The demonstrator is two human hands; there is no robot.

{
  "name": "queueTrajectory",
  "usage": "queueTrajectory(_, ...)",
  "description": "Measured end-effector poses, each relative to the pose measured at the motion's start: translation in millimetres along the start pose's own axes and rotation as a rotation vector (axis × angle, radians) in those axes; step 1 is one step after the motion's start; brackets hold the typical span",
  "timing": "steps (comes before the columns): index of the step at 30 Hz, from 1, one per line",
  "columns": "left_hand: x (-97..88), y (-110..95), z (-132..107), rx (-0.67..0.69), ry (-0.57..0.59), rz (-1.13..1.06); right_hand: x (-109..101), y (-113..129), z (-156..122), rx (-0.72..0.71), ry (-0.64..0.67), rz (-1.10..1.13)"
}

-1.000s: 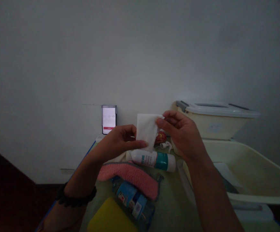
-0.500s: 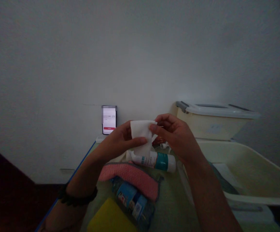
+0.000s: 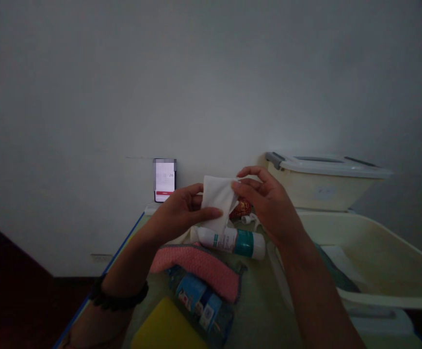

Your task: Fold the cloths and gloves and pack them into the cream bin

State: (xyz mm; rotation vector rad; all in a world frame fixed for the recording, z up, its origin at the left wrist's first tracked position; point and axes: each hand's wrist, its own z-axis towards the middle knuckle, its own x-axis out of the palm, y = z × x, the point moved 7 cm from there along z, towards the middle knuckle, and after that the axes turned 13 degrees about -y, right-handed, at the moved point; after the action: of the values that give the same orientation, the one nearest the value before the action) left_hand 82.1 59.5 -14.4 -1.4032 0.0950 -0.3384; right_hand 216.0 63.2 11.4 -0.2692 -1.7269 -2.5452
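Note:
A folded white tissue [image 3: 216, 198] is held up between my two hands, above the table. My left hand [image 3: 184, 208] pinches its left side, thumb across the front and fingers behind. With thumb and forefinger, my right hand [image 3: 262, 198] grips the upper right corner. Right below the tissue lies a white bottle with a teal band [image 3: 245, 244], on its side. In front of that are a pink cloth [image 3: 203, 271] with a grey edge and a clear plastic bottle [image 3: 198, 300] with a blue label. Near my right hand sits a red patterned item [image 3: 242, 208], partly hidden.
A lit phone [image 3: 165, 180] leans against the wall at the back left. To the right stand an open cream tub [image 3: 389, 242] and, behind it, a lidded storage box [image 3: 320, 189]. A yellow block [image 3: 167, 327] lies at the near edge.
The tissue has shifted slightly right and up, and its lower part looks shorter and more tilted. My right hand has risen a little, its fingers more spread.

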Motion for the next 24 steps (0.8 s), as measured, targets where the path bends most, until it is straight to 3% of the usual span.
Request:
queueTrajectory(14, -4.5, -3.8, 4.2, 0.136, -0.162, 0.126, 11.0, -3.0, -5.5, -0.095, 0.208, -0.273)
queueTrajectory(18, 4.7, -5.6, 4.2, 0.191, -0.216, 0.124, 6.8, -1.3, -6.3, -0.091, 0.167, -0.278)
queueTrajectory(24, 20.5, -2.7, -5.4, 0.132, -0.231, 0.171, -13.9, 20.3, -19.7, -0.151, 0.092, -0.385)
